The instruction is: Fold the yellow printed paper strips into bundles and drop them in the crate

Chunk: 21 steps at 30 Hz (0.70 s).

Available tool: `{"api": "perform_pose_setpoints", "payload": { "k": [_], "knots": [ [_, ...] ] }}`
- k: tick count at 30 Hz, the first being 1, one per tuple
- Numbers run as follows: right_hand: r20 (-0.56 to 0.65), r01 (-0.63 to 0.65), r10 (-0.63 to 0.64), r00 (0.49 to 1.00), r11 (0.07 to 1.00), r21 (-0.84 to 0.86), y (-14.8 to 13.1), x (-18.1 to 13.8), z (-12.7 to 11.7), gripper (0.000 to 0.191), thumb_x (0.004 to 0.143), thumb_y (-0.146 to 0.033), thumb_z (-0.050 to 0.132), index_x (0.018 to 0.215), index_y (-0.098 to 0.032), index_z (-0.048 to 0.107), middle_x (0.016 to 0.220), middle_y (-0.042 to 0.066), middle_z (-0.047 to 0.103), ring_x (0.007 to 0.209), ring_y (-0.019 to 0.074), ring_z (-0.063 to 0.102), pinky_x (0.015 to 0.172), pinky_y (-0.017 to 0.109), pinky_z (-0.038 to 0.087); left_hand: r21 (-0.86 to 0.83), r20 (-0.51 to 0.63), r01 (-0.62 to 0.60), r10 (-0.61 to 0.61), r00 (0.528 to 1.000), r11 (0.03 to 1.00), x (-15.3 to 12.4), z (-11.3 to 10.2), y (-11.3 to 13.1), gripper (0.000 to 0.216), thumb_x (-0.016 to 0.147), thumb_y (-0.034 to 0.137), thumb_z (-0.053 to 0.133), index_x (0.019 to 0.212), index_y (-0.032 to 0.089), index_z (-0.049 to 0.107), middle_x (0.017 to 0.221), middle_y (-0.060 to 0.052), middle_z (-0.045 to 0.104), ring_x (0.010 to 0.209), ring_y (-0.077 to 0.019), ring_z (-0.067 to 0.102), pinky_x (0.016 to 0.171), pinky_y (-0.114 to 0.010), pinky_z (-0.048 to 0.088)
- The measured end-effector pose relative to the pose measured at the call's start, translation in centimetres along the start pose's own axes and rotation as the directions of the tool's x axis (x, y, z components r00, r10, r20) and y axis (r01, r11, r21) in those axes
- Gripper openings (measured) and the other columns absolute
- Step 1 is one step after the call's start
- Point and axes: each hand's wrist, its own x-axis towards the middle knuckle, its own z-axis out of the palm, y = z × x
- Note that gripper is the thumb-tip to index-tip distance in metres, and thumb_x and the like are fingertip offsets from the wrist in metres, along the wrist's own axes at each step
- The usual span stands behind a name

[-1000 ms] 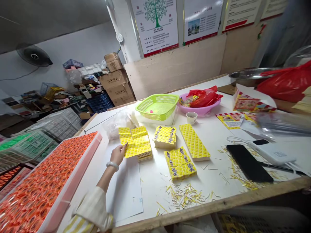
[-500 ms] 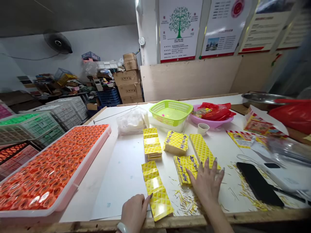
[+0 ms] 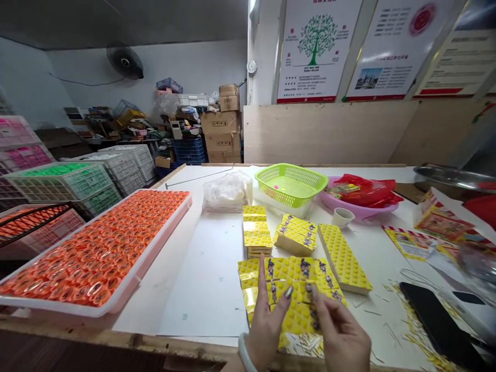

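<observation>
Both hands now pinch yellow packets (image 3: pixel 294 294) above white table (image 3: pixel 205 268), cluttered storeroom behind

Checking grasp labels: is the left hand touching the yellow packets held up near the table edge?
Touching. Head view: left hand fingers lie across the yellow packets; right hand pinches them too.

Left hand (image 3: pixel 267 325), right hand (image 3: pixel 341 338), apparently both gripping yellow packets (image 3: pixel 294 289), white table (image 3: pixel 205 268)

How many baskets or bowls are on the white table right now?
3, unless more lie off-frame: the green basket at the back centre, the pink bowl just to its right holding red bags, and the metal basin at the far right edge, partly cut off.
</observation>
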Motion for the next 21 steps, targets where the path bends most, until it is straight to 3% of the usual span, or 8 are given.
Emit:
{"api": "perform_pose_setpoints", "payload": {
  "k": [2, 5, 8, 12, 14, 16, 18, 21],
  "knots": [
    [0.076, 0.069, -0.069, 0.995, 0.998, 0.010, 0.1, -0.6, -0.4, 0.031, 0.070, -0.041, 0.072, 0.087, -0.016, 0.063, 0.092, 0.010, 0.072, 0.084, 0.0253, 0.068, 0.076, 0.037, 0.057, -0.105, -0.030, 0.096, -0.099, 0.995, 0.990, -0.1, 0.5, 0.2, 0.077, 0.083, 0.052, 0.052, 0.146, 0.027, 0.017, 0.149, -0.007, 0.031, 0.137, -0.0262, 0.028, 0.111, -0.040, 0.032],
    [0.133, 0.228, -0.236, 0.963, 0.971, 0.074, -0.2, -0.3, -1.0, 0.051, 0.081, -0.034, 0.063, 0.125, -0.021, 0.044, 0.129, 0.016, 0.056, 0.117, 0.0263, 0.055, 0.087, 0.039, 0.054, -0.189, -0.017, 0.172, -0.178, 0.984, 0.967, -0.8, 0.4, 0.7, 0.074, 0.082, 0.051, 0.053, 0.145, 0.025, 0.025, 0.146, -0.005, 0.037, 0.138, -0.0259, 0.026, 0.113, -0.040, 0.027],
    [0.378, 0.212, -0.233, 0.896, 0.973, 0.096, -0.9, -0.1, -0.7, 0.052, 0.094, -0.030, 0.039, 0.143, -0.024, 0.024, 0.147, 0.011, 0.035, 0.131, 0.0225, 0.038, 0.091, 0.036, 0.053, -0.182, 0.119, 0.175, -0.155, 0.981, 0.968, -1.8, 0.6, 0.6, 0.068, 0.086, 0.046, 0.050, 0.146, 0.025, 0.023, 0.148, -0.002, 0.034, 0.140, -0.0237, 0.019, 0.116, -0.039, 0.017],
    [0.495, 0.229, -0.237, 0.836, 0.970, 0.078, 0.0, -1.2, 0.8, 0.052, 0.097, -0.028, 0.024, 0.147, -0.029, 0.012, 0.149, 0.003, 0.030, 0.131, 0.0196, 0.035, 0.092, 0.035, 0.053, 0.084, 0.134, 0.016, -0.027, 0.991, 0.996, -2.5, 1.5, -1.5, 0.066, 0.090, 0.050, 0.040, 0.147, 0.026, 0.015, 0.155, 0.006, 0.003, 0.142, -0.0194, -0.002, 0.117, -0.031, 0.005],
    [0.551, 0.327, -0.309, 0.776, 0.943, 0.067, 1.0, -1.7, 1.3, 0.053, 0.097, -0.030, 0.022, 0.148, -0.031, 0.008, 0.148, 0.001, 0.030, 0.131, 0.0199, 0.036, 0.093, 0.038, 0.052, 0.268, 0.099, -0.040, 0.014, 0.995, 0.963, -2.8, 1.9, -2.7, 0.069, 0.087, 0.052, 0.043, 0.146, 0.026, 0.017, 0.154, 0.009, -0.003, 0.141, -0.0193, -0.012, 0.116, -0.031, -0.004],
    [0.596, 0.402, -0.369, 0.713, 0.912, 0.082, 1.8, -1.8, 1.4, 0.050, 0.096, -0.036, 0.023, 0.146, -0.030, 0.019, 0.147, -0.001, 0.033, 0.131, 0.0217, 0.036, 0.096, 0.040, 0.050, 0.398, 0.089, -0.101, 0.072, 0.993, 0.912, -3.0, 2.1, -3.3, 0.072, 0.085, 0.051, 0.048, 0.146, 0.024, 0.021, 0.154, 0.007, -0.002, 0.141, -0.0222, -0.014, 0.114, -0.035, -0.013],
    [0.559, 0.351, -0.348, 0.753, 0.930, 0.106, 1.9, -1.9, 1.2, 0.050, 0.094, -0.044, 0.028, 0.141, -0.029, 0.034, 0.144, 0.000, 0.040, 0.129, 0.0243, 0.039, 0.098, 0.042, 0.047, 0.391, 0.076, -0.127, 0.105, 0.992, 0.912, -3.2, 2.1, -3.2, 0.073, 0.084, 0.051, 0.048, 0.146, 0.020, 0.023, 0.155, 0.002, 0.003, 0.141, -0.0251, -0.010, 0.114, -0.039, -0.013],
    [0.459, 0.140, -0.184, 0.869, 0.982, 0.128, 0.8, -1.9, 1.0, 0.048, 0.093, -0.044, 0.034, 0.137, -0.027, 0.043, 0.134, 0.004, 0.053, 0.122, 0.0249, 0.050, 0.098, 0.040, 0.047, 0.250, 0.000, -0.021, 0.021, 1.000, 0.968, -3.2, 1.9, -2.1, 0.069, 0.085, 0.054, 0.045, 0.144, 0.022, 0.029, 0.155, -0.002, 0.014, 0.143, -0.0232, 0.003, 0.116, -0.034, 0.004]
  ]
}}
